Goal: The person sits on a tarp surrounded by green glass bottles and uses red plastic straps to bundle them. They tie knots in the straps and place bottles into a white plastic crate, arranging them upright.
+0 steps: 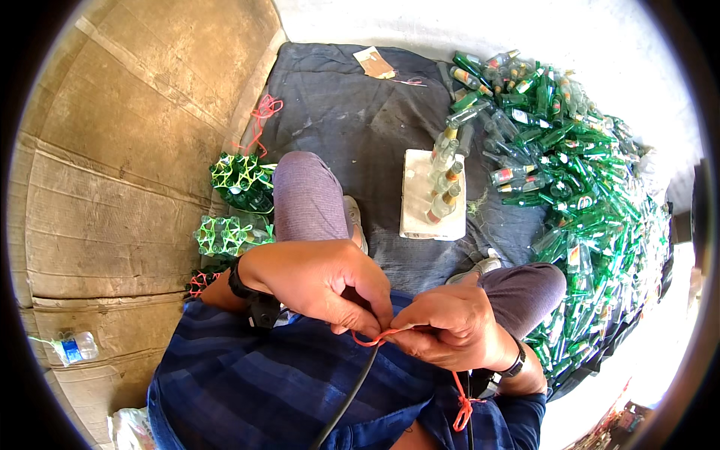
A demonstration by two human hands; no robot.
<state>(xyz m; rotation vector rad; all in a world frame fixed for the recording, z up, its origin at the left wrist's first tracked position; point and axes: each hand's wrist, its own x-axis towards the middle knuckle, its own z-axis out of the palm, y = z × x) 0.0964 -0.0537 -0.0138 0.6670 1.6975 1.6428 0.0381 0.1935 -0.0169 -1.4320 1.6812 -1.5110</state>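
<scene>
A red plastic cord point(378, 341) is pinched between the fingertips of my left hand point(337, 287) and my right hand point(450, 326), which meet over my lap. It forms a small loop there; whether it is knotted cannot be told. More red cord point(463, 413), bunched in loops, hangs below my right hand. A black cable point(351, 394) runs down my blue shirt, below the fingers. Past my hands, several clear glass bottles point(442, 205) stand in a row on a whitish block point(415, 194) on the dark ground sheet.
A big heap of green and clear glass bottles point(585, 197) lies at the right. Bundles of bottles tied with yellow-green cord point(239, 174) stand at the left beside cardboard sheeting point(112, 236). Loose red cord point(263, 115) and a cardboard piece point(374, 63) lie farther off.
</scene>
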